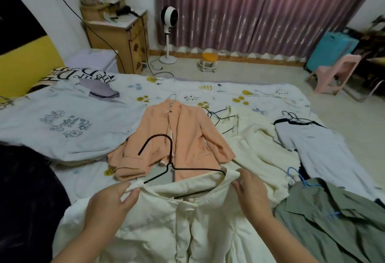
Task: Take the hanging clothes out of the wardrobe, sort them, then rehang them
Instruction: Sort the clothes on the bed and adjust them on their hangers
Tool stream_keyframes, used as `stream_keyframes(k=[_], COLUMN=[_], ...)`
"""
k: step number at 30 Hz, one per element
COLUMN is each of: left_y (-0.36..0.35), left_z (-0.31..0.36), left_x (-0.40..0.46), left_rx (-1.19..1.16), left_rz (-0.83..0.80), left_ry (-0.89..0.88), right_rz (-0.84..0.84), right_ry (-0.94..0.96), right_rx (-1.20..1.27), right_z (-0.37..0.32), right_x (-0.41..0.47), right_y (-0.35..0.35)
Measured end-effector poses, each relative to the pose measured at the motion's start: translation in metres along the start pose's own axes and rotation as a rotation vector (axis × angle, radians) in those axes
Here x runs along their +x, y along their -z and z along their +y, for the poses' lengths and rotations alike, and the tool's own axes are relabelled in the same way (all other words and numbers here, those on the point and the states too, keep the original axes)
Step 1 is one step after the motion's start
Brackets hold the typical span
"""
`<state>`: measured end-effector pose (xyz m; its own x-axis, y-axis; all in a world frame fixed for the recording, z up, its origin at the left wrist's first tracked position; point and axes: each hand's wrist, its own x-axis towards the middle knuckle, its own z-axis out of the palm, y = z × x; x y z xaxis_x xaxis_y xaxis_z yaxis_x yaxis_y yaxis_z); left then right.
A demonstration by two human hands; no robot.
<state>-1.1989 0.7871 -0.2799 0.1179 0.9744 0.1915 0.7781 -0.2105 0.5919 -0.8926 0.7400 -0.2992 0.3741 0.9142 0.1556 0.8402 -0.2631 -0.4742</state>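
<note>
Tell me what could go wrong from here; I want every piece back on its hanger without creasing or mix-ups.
1. The black hanger sits only partly inside the cream shirt; its left arm lies outside the collar, so it could slip free as the left hand and right hand pinch the collar.
2. Its hook lies over the peach blazer and may snag it when lifted.
3. The shirt lies close beside the green shirt, so the piles may mix.

Black lettering runs across a pillow (68, 77) at the head of the bed; it appears upside down and cannot be read with confidence. A printed motif with small lettering on the pale grey garment (66, 124) is illegible. No other text readable.
</note>
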Motion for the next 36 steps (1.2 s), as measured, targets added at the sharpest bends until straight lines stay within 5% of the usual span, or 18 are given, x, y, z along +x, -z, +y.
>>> stream_keyframes(k=[12, 26, 36], left_y=[0.092, 0.159, 0.218], left_z=[0.082, 0.118, 0.123], left_x=[-0.101, -0.203, -0.216], left_rx=[-0.048, -0.072, -0.144], left_rz=[0.171, 0.286, 0.222], left_ry=[-0.161, -0.268, -0.407], right_rz=[-0.055, -0.019, 0.395], right_ry=[0.169, 0.308, 0.291], right_rx=[-0.021, 0.042, 0.178], right_z=[-0.021, -0.048, -0.097], right_x=[-0.117, -0.230, -0.283], right_y=[0.148, 0.223, 0.255])
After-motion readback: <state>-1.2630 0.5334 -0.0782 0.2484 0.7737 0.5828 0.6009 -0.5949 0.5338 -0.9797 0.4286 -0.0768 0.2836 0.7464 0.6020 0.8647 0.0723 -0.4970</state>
